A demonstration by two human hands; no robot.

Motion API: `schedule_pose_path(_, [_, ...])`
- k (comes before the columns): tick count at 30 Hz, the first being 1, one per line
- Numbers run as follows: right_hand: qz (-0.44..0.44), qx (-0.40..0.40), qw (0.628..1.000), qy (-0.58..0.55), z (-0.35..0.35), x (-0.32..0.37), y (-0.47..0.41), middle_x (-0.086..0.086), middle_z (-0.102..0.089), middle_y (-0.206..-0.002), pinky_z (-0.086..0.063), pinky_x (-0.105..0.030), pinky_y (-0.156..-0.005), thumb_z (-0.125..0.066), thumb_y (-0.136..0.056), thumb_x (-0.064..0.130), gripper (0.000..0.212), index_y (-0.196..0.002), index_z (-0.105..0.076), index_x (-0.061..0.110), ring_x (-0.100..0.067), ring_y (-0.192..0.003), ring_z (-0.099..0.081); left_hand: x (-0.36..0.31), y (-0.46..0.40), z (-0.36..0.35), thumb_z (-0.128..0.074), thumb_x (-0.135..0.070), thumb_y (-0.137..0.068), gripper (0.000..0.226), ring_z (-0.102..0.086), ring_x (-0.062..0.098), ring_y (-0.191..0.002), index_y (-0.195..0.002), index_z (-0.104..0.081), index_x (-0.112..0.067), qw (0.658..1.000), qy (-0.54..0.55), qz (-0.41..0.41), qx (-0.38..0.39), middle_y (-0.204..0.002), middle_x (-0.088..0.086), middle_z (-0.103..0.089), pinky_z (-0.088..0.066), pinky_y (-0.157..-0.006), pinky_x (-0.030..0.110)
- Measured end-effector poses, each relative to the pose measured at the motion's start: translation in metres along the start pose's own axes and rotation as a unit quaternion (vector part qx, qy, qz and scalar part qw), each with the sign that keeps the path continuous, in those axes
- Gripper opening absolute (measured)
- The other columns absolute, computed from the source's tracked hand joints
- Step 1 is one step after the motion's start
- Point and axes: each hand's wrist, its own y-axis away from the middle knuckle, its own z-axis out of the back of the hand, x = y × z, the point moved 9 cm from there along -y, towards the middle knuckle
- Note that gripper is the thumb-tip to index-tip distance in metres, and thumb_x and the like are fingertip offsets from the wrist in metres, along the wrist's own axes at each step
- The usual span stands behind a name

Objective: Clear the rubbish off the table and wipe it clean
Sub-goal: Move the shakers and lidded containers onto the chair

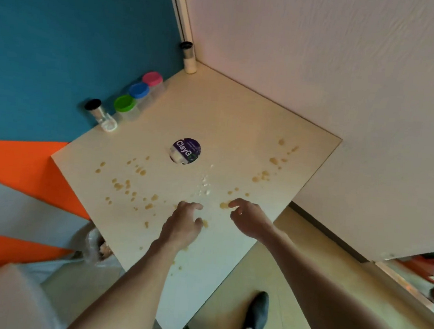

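A pale square table (pixel 241 119) is spattered with brown-yellow drops (pixel 126 186) and a small patch of whitish drops (pixel 205 187). A round purple-and-white tub labelled ClayGo (pixel 185 151) stands near the middle. My left hand (pixel 182 224) hovers low over the near part of the table, palm down, fingers loosely curled, holding nothing. My right hand (pixel 249 219) hangs beside it to the right, fingers bent down toward a brown drop (pixel 224 205), also holding nothing.
Along the blue wall stand three small jars with green (pixel 123 103), blue (pixel 139 90) and pink (pixel 152 78) lids, and a black-capped shaker (pixel 95 110). Another shaker (pixel 188 58) is in the far corner. A plastic rubbish bag (pixel 96 245) sits below the left table edge. My shoe (pixel 257 311) is on the floor.
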Motion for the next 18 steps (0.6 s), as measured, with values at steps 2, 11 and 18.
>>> schedule_pose_path(2, [0.007, 0.003, 1.0, 0.014, 0.02, -0.006, -0.007, -0.007, -0.065, -0.124, -0.049, -0.032, -0.088, -0.046, -0.092, 0.021, 0.039, -0.13, -0.058, 0.026, -0.025, -0.109, -0.061, -0.021, -0.007, 0.003, -0.053, -0.029, -0.098, 0.039, -0.059, 0.023, -0.115, -0.137, -0.053, -0.029, 1.0, 0.005, -0.005, -0.006, -0.14, -0.002, -0.043, -0.047, -0.098, 0.037])
schedule_pose_path(11, [0.054, -0.018, 0.997, 0.058, 0.086, 0.001, -0.049, 0.0, -0.068, -0.117, -0.047, -0.032, -0.091, -0.048, -0.092, 0.021, 0.037, -0.128, -0.058, 0.027, -0.02, -0.11, -0.06, -0.04, -0.042, 0.054, -0.054, -0.03, -0.097, 0.038, -0.052, 0.023, -0.123, -0.135, -0.053, -0.03, 0.997, -0.026, 0.031, -0.071, -0.137, 0.0, -0.045, -0.048, -0.098, 0.039])
schedule_pose_path(18, [0.096, -0.022, 0.99, 0.102, 0.123, 0.041, -0.099, 0.005, -0.065, -0.112, -0.047, -0.032, -0.094, -0.05, -0.091, 0.027, 0.035, -0.125, -0.057, 0.034, -0.017, -0.109, -0.061, -0.022, -0.092, 0.11, -0.049, -0.034, -0.097, 0.041, -0.053, 0.028, -0.12, -0.137, -0.051, -0.021, 0.981, -0.058, 0.125, -0.133, -0.131, 0.007, -0.05, -0.049, -0.09, 0.04])
